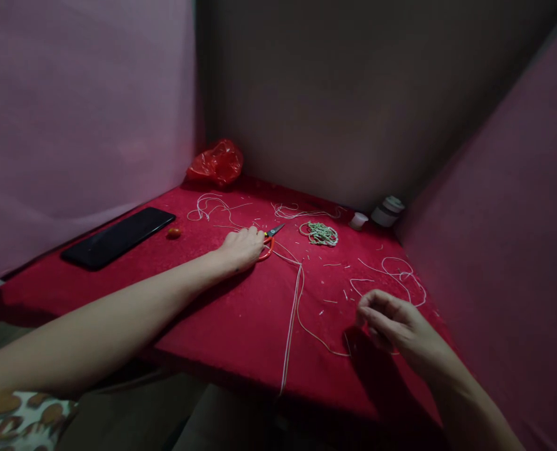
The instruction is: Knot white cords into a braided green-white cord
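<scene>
My left hand (243, 248) reaches to the middle of the red-covered table, its fingers bent down over the near side of a pair of scissors (268, 248). One red handle loop and the dark blade show past the fingers; the other loop is hidden. Thin cords (291, 326) run from near the scissors to a knot, then down over the front edge. Above the table at the right, my right hand (388, 319) has its fingers curled toward the thumb. Loose thread passes close to it, but whatever is between those fingertips is too small to make out.
A black phone (121, 237) and a small orange-brown object (173, 233) lie at left. Behind are a red plastic bag (217, 163), a green braided cord bundle (323, 233), a small white spool-like item (358, 220) and a lidded jar (388, 212). Thread scraps are scattered around.
</scene>
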{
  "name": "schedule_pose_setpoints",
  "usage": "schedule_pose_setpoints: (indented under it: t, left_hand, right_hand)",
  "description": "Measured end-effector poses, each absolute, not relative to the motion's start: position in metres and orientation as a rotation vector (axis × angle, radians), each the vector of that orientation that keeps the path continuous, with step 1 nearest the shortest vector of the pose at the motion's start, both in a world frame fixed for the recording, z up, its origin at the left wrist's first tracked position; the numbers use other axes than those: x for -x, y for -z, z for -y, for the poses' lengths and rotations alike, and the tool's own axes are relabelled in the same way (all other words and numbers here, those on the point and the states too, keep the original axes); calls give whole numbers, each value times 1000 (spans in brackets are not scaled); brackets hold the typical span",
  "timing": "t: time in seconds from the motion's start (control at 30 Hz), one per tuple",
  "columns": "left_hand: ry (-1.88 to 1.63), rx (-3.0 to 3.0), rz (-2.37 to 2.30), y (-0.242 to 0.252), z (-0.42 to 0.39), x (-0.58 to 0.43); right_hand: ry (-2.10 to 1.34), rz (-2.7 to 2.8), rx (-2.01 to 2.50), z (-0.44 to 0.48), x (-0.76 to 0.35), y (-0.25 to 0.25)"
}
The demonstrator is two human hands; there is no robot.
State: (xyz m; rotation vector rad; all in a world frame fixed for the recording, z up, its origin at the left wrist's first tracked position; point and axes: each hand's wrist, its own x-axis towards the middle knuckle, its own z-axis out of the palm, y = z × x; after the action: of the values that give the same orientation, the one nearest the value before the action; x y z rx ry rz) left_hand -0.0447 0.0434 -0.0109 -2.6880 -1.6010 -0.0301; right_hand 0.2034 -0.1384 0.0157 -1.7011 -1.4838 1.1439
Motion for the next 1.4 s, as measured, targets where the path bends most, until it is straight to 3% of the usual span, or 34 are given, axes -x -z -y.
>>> schedule_pose_setpoints:
  t: [0.17, 0.27, 0.33, 0.47, 0.67, 0.93, 1.03, 1.17, 1.33, 1.4]
  left_hand:
    - [44, 2688, 1570, 10, -42, 45]
    - [46, 2685, 1557, 10, -41, 46]
    - [45, 2679, 1560, 11, -41, 46]
    - [47, 2655, 1586, 13, -42, 45]
    - [47, 2650, 1596, 15, -44, 43]
    - [7, 2656, 1576, 0, -47, 47]
    - [273, 2712, 1514, -27, -29, 35]
    - [766, 3524, 972, -74, 24, -5]
    - [494, 4244, 81, -130, 93, -50]
    - [632, 4257, -44, -155, 112, -56]
  right_hand:
    - [-678, 2229, 1750, 133, -155, -5]
    - [-391, 2348, 1931, 129, -141, -1]
    - [-501, 2192, 1951, 129, -149, -4]
    - [-1079, 1416, 1795, 138, -193, -23]
    - [-904, 691, 1373, 163, -244, -62]
    - [-840, 803, 1284, 188, -234, -105]
    - [-803, 924, 1225, 195, -223, -123]
    - [-813, 1043, 1195, 199, -210, -138]
    - [-809, 1136, 1139, 213, -205, -152]
    - [-737, 1147, 1132, 225, -206, -157]
